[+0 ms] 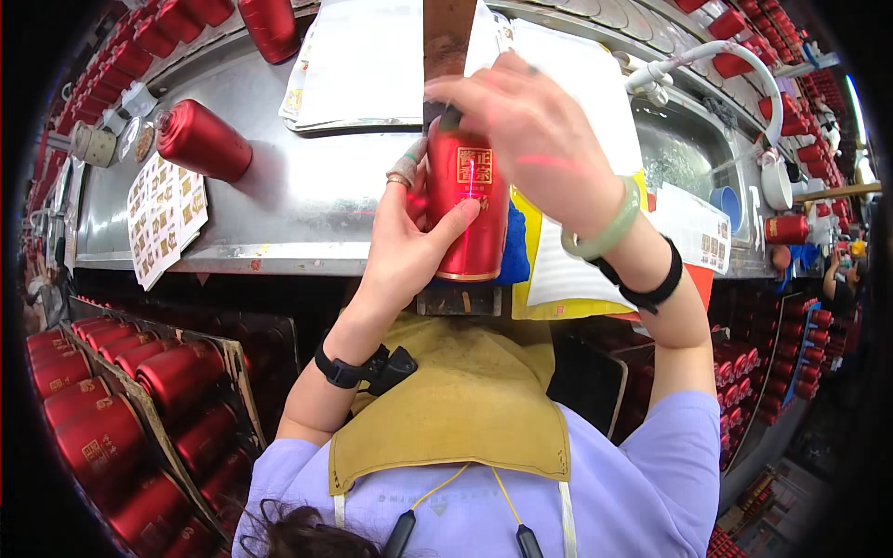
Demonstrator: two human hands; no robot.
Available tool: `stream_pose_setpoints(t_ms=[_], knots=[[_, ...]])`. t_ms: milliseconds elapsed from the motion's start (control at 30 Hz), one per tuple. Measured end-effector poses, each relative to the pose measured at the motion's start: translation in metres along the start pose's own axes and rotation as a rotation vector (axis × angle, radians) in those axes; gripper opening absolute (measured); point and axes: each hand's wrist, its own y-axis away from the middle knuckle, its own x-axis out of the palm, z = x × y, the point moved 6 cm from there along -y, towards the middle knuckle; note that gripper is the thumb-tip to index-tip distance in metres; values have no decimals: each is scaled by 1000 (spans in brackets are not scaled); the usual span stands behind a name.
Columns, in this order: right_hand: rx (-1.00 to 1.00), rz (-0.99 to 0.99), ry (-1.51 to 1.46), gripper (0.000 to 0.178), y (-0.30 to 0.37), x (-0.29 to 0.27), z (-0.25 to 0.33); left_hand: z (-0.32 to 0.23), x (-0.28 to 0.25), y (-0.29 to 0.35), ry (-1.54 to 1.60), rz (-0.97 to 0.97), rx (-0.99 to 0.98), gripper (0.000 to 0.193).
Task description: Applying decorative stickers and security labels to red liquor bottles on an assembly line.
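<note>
A glossy red bottle [465,219] with gold printing lies in front of me, its neck pointing away. My left hand [419,209] is closed around its side, the thumb across the front; a finger of this hand wears a wrapping and a ring. Over the bottle's shoulder and neck hangs my right hand [530,121], smeared by motion, so its fingers do not show clearly. It hides part of the bottle's upper right side. A blue cloth [514,249] lies just right of the bottle, beside a white pad [567,274] on a yellow sheet.
Another red bottle [205,141] stands on the metal worktop at left, near a sheet of gold decals [166,219]. White sheets [358,65] are stacked at the back. A sink [688,149] with a curved tap [716,48] is at right. Crated red bottles [98,437] fill the lower left.
</note>
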Motion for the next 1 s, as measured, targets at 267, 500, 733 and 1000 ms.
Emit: stream_pose_setpoints(t_ms=[267,500,733,1000], knots=[[-299,-76,-185,32,93,2,27,9,-36,-6,130,-48,-64,69],[114,-285,-75,26,55,-31,-25,-10,-12,-37,-232,63,208,72],[78,-378,-26,28,44,-53,-18,-4,-17,-47,-252,-31,219,53],[-341,209,-94,28,64,18,61,-6,-43,-53,-33,-158,71,56]])
